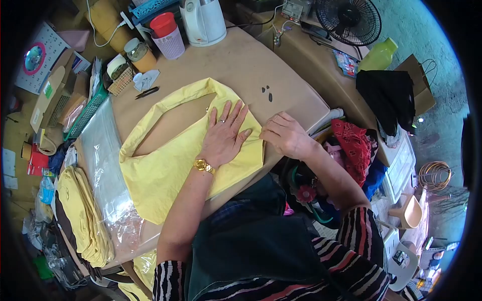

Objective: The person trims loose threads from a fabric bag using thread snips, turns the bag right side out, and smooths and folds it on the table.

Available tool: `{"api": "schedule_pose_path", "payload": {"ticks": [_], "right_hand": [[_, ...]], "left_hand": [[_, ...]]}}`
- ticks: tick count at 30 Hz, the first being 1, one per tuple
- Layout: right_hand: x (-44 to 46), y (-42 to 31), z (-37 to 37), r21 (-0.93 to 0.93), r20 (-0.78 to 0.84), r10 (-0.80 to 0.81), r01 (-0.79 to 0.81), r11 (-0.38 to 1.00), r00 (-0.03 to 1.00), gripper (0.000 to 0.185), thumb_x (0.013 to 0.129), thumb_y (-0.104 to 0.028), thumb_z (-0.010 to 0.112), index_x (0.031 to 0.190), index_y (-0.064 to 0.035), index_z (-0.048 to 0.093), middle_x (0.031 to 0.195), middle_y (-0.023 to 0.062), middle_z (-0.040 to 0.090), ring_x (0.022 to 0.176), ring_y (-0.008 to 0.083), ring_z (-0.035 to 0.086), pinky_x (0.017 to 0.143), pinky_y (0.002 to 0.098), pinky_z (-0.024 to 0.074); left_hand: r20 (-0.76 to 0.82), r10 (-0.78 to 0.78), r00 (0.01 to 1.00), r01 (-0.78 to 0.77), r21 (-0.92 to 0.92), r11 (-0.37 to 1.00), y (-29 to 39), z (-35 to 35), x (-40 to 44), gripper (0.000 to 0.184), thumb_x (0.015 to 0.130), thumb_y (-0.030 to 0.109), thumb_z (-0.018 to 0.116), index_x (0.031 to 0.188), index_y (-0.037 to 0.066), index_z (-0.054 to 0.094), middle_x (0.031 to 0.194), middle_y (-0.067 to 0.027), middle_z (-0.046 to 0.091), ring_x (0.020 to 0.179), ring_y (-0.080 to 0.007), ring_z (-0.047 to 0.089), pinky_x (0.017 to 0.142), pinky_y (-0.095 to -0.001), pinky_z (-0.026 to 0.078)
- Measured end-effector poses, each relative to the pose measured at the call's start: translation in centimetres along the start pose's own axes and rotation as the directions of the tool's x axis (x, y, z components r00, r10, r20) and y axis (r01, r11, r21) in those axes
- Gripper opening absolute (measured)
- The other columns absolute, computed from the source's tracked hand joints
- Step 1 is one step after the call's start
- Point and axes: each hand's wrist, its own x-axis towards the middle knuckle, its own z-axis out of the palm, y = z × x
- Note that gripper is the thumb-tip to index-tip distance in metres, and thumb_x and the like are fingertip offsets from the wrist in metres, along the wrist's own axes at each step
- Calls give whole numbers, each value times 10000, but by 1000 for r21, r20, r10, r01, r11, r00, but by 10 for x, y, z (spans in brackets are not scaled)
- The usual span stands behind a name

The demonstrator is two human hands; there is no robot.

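Note:
A yellow cloth bag with a wide looped strap lies flat on the brown-covered table. My left hand, wearing a ring and a gold watch, presses flat on the bag near the base of its strap, fingers spread. At the bag's right edge, my right hand has its fingers pinched together. Whatever sits between those fingertips, perhaps the cloth's edge or something small, is too fine to make out. A small metal snap shows beside the strap, close to my left fingertips.
Clear plastic sheets and folded yellow cloth lie at the left. A white kettle, a pink basket cup and a jar stand at the back. Small dark pieces lie beyond my right hand; a fan stands farther back.

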Motion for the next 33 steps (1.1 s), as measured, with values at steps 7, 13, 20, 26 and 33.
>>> {"api": "schedule_pose_path", "payload": {"ticks": [7,13,20,26,33], "right_hand": [[-5,3,13,41,-25,120,-119,992,992,160,720,-100,626,866,-65,573,847,74,555,852,258,581,777,374,462],[-7,14,14,128,37,131,-135,983,991,113,776,-109,652,852,-55,586,867,92,571,833,293,603,757,386,477],[35,20,3,88,422,680,-774,627,599,329,908,-329,594,967,-16,675,901,195,687,916,359,662,825,445,503],[48,21,53,-36,290,644,-664,747,708,352,909,-381,574,932,-46,681,869,195,687,889,374,663,806,465,515],[41,22,24,125,166,739,-757,641,653,407,888,-427,601,882,-27,680,872,215,675,893,393,655,776,460,519]], "left_hand": [[-31,25,999,-32,-252,967,3,-20,-9,794,936,547,446,1532,85,199,1584,-131,224,1472,-323,162,1184,-523,46],[58,-21,998,37,-294,955,78,-29,-49,804,902,374,582,1536,88,179,1565,-187,232,1466,-355,171,1148,-595,115],[58,49,997,-47,-25,999,81,-26,-53,648,934,254,517,1512,96,270,1574,-81,258,1460,-309,202,1153,-590,124],[94,80,992,-71,-98,993,78,-23,-57,624,933,279,504,1500,113,303,1566,-76,275,1449,-321,226,1156,-588,116],[16,106,994,-95,-322,942,67,-27,-61,702,933,370,507,1509,68,244,1546,-163,273,1448,-365,200,1169,-561,108]]}}
